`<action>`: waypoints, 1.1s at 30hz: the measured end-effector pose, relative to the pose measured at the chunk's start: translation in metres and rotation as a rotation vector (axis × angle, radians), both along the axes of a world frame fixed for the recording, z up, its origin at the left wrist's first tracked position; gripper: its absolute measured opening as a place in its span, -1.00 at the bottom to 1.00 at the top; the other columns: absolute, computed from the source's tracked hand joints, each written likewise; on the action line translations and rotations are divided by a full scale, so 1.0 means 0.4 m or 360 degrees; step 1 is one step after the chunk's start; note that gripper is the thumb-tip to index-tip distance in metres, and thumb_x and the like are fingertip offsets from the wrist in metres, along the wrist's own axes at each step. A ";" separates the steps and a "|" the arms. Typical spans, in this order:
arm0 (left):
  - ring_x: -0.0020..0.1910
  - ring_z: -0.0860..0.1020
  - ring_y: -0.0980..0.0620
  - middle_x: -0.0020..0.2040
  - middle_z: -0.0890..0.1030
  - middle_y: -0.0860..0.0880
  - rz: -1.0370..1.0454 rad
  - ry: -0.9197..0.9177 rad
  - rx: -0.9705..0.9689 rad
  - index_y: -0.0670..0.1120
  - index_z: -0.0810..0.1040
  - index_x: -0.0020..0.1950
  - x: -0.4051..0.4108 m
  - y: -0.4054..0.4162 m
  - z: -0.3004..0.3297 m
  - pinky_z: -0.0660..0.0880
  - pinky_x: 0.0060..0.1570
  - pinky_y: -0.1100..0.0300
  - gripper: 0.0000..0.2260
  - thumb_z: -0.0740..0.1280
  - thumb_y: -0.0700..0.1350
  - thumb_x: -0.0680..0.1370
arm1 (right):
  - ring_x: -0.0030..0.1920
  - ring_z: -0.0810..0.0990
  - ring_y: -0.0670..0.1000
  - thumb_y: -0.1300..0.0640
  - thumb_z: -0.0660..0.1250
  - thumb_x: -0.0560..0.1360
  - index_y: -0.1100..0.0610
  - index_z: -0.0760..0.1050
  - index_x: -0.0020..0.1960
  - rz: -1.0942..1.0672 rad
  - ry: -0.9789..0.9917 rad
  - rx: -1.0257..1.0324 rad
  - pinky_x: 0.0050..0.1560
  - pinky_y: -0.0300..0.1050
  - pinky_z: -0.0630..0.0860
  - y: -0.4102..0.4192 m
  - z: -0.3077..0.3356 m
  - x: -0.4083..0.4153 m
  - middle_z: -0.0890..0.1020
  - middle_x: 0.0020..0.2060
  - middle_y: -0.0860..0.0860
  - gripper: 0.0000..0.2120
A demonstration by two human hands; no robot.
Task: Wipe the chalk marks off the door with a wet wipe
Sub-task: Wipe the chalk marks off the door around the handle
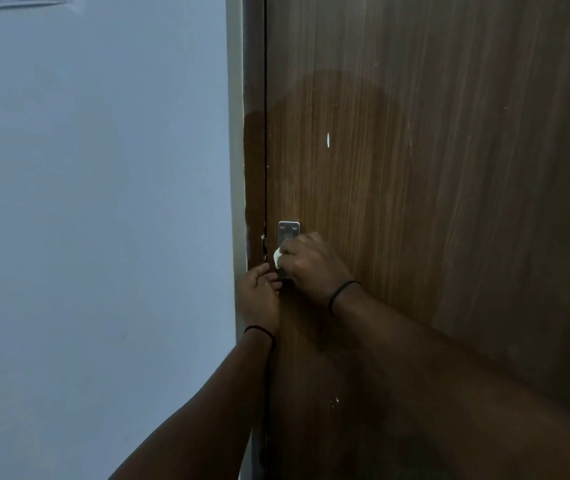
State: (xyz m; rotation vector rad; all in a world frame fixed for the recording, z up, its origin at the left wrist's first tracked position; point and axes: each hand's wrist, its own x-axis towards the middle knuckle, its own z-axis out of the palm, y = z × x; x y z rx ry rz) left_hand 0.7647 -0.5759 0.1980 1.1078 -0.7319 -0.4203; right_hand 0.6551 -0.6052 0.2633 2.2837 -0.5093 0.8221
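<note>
Right now your right hand point(306, 263) grips the bunched wet wipe point(277, 257) against the metal latch plate point(288, 231) on the door point(415, 202). Left hand point(259, 292) pinches something there, probably the latch. Wipe's soft, limp; keep it wadded.

Two hands: a right hand point(306, 259) and a left hand point(259, 294). One white wipe point(277, 257) sits in the right hand's grip. One metal plate point(288, 232) shows above that grip, with two screws. Two black wristbands, one on each wrist. One wooden door point(432, 185).
</note>
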 end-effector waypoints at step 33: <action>0.18 0.57 -0.09 0.19 0.62 -0.11 0.0109 -0.0411 0.0124 -0.12 0.53 0.32 -0.015 0.044 0.043 0.50 0.25 -0.09 -0.71 0.17 -0.18 0.64 | 0.08 0.58 0.00 0.17 0.25 0.60 0.06 0.62 0.06 -0.0255 -0.0591 0.1278 0.20 0.04 0.50 0.004 0.060 0.032 0.65 0.06 0.01 -0.83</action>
